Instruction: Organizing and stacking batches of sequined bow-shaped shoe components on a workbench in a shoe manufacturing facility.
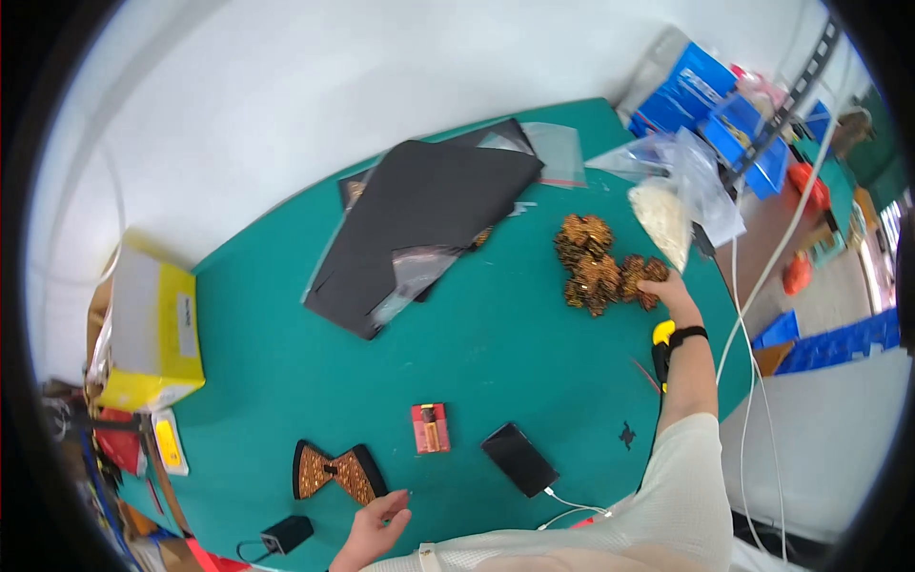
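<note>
Beside the parted left grip (375, 534), a bow tie (331, 470) stretches sideways, right grip (675, 294) seemingly pinching a bundle (632, 278)

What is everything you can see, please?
Table: one, green, centre
Sheets: 2+, black, rear
Glittery clusters: 3+, bronze, right
Plastic bags: 2+, clear, rear
Containers: 2+, blue, right
Carton: one, yellow/white, left
Bow: one, black/bronze, front
Block: one, black, front
Pack: one, red, front
Phone: one, black, front
Tool: one, yellow/black, right
Scrap: one, black, right
Cables: 2+, white, right
Clutter: uncountable, mixed, edges
Wristband: one, black, right wrist
Shirt: one, cream, front
Left grip: one, bare, by bow
Right grip: one, bare, touching clusters
</note>
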